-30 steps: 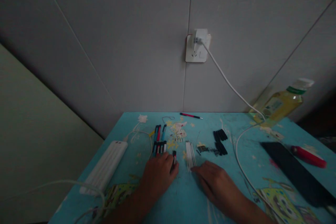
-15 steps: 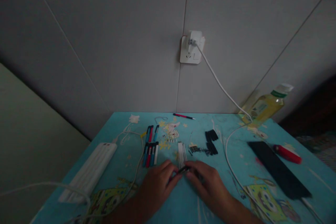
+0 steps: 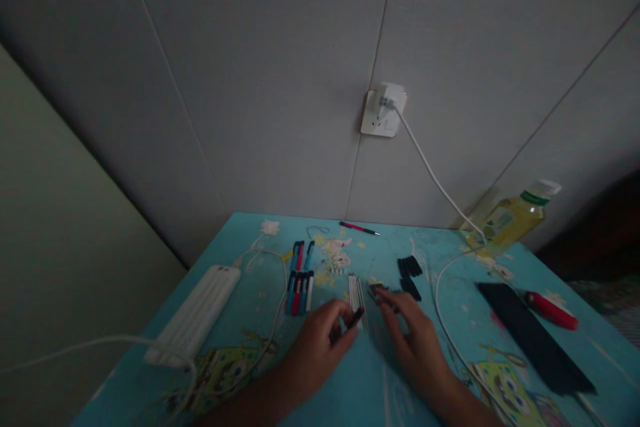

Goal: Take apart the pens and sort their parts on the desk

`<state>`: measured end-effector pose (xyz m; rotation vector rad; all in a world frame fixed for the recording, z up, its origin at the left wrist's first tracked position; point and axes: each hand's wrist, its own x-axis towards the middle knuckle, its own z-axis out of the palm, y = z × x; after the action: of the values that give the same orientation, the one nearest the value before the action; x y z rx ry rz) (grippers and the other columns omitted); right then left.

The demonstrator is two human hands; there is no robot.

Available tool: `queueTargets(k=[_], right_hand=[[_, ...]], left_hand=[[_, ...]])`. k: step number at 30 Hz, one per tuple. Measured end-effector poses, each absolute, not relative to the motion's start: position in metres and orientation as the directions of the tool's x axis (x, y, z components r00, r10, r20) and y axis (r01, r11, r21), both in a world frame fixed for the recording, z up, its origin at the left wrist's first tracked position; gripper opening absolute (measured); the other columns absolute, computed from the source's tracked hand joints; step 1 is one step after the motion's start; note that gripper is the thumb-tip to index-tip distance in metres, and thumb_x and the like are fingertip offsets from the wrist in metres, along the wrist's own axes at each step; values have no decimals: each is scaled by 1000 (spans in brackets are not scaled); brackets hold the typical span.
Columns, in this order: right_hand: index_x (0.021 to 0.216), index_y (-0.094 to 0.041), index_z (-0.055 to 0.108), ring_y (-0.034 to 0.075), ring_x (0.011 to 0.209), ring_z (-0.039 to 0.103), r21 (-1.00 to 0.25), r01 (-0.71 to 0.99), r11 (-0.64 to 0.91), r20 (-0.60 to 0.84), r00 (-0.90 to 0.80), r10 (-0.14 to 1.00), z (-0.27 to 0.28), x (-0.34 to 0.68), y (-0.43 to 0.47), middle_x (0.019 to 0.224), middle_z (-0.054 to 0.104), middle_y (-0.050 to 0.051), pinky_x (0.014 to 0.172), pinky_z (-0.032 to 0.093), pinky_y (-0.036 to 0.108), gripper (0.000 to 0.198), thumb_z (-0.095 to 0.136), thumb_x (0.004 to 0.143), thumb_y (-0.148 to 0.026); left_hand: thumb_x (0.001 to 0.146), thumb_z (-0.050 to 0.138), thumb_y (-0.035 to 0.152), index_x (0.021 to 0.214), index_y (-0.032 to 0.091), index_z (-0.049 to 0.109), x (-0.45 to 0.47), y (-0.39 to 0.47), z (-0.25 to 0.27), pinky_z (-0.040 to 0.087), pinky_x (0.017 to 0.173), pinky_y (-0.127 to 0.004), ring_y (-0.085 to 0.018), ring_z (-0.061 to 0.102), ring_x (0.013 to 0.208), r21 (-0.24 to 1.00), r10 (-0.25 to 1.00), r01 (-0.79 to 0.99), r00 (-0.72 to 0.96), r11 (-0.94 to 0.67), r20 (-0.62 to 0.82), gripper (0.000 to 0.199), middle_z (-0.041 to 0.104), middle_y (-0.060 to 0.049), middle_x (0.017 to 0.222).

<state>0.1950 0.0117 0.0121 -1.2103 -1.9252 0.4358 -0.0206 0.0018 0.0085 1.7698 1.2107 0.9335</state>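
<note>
My left hand (image 3: 327, 330) is closed around a dark pen barrel (image 3: 357, 317), whose end sticks up past the fingertips. Just behind it lies a bundle of thin white pen refills (image 3: 354, 290). My right hand (image 3: 407, 323) reaches over a pile of small dark pen parts (image 3: 376, 288). Its fingertips touch the near side of the pile, with thumb and forefinger apart. Black rubber-like sleeves (image 3: 410, 267) lie in small groups beyond that hand. To the left, blue, red and white pen barrels (image 3: 300, 293) are lined up in two rows.
A red and black pen (image 3: 359, 228) lies near the wall. A white power strip (image 3: 197, 313) sits left, its cable (image 3: 277, 313) looping inward. On the right are a dark flat slab (image 3: 535, 337), a red-handled object (image 3: 550, 310) and a bottle of yellow liquid (image 3: 513, 220).
My hands have moved apart. The right one let go of the pen part and moved to the small parts pile; the left keeps the dark barrel. The view has shifted slightly.
</note>
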Motion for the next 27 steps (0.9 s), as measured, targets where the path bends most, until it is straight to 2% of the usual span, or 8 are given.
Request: queueTargets(k=[4,8,11,18,24,27], right_hand=[[117,-22,64,26,106,61,-513,722,464,401,-276,873,22,209,26,111,68,10,95,49,42,26,46,99,-25],[118,-20,66,24,105,61,-335,799,500,276,-424,863,40,187,51,111,69,9,97,46,39,28,46,98,-19],[118,-21,67,23,108,60,-206,855,475,181,-444,878,47,158,75,111,69,9,99,43,35,29,48,97,-19],[119,-17,66,22,103,62,-154,871,467,108,-455,884,37,132,104,107,70,11,89,44,29,30,47,95,-16],[94,-16,71,22,93,64,-155,881,447,78,-440,894,28,132,106,96,70,12,82,44,29,25,46,97,-19],[91,-17,71,23,95,64,-196,871,451,104,-439,893,30,135,108,96,71,11,84,43,30,26,46,97,-20]], left_hand=[[91,59,22,111,21,59,-22,-1,15,45,71,-24,-13,58,75,909,946,297,231,-292,228,19,63,-1,92],[93,57,24,113,20,57,-21,-9,20,48,75,-25,-14,59,80,912,930,215,199,-349,309,21,62,-4,95],[93,56,23,117,20,55,-20,-10,21,48,74,-25,-14,58,80,913,927,185,174,-364,334,24,62,-4,95],[94,55,25,131,20,47,-23,0,12,47,69,-24,-13,55,75,903,916,162,125,-398,382,38,60,-3,92],[95,55,27,131,22,49,-23,-2,7,47,67,-25,-13,55,72,907,911,115,131,-406,391,37,56,-1,85],[94,57,26,127,23,52,-22,-3,11,45,64,-23,-12,55,70,935,928,38,136,-354,346,33,56,0,85]])
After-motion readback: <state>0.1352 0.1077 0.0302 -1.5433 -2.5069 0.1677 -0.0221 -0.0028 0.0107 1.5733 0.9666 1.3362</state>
